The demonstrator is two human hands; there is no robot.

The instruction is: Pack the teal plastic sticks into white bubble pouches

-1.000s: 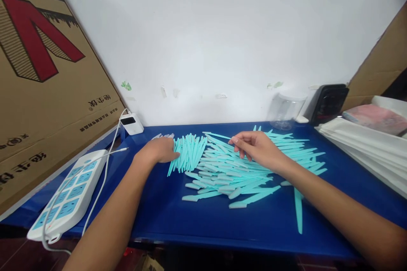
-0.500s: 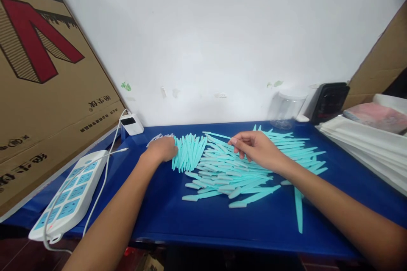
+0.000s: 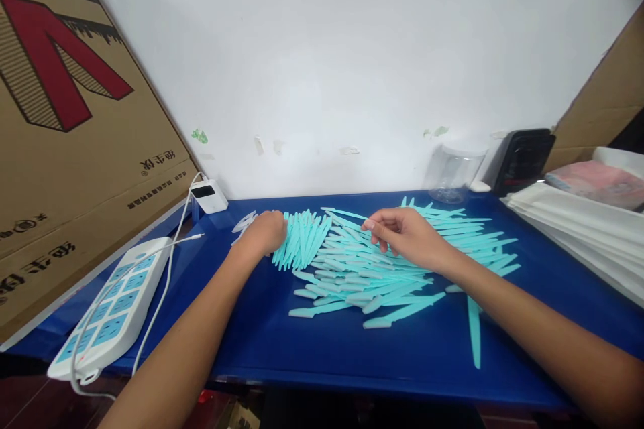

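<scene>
My left hand [image 3: 266,231] is closed, its fingers curled down at the left edge of a neat stack of turquoise eyebrow razors [image 3: 302,241]. What its fingertips grip, if anything, is hidden behind the hand. Small translucent pieces, apparently blade caps [image 3: 245,222], lie just beyond that wrist. Over a larger heap of turquoise razors with pale heads [image 3: 352,271], my right hand [image 3: 397,231] pinches thumb and forefinger at the handle end of a single eyebrow razor [image 3: 345,213], which points left.
On the left are a white power strip [image 3: 145,281], a white power bank [image 3: 208,196] with a cable, and a large cardboard box [image 3: 100,167]. A clear jar [image 3: 455,174], a black case [image 3: 523,161] and stacked white sheets [image 3: 568,221] stand at the right. A white wall [image 3: 322,67] closes off the back.
My left hand has moved a little to the right, onto the edge of the neat stack, uncovering more of the translucent pieces. My right hand has stayed in place.
</scene>
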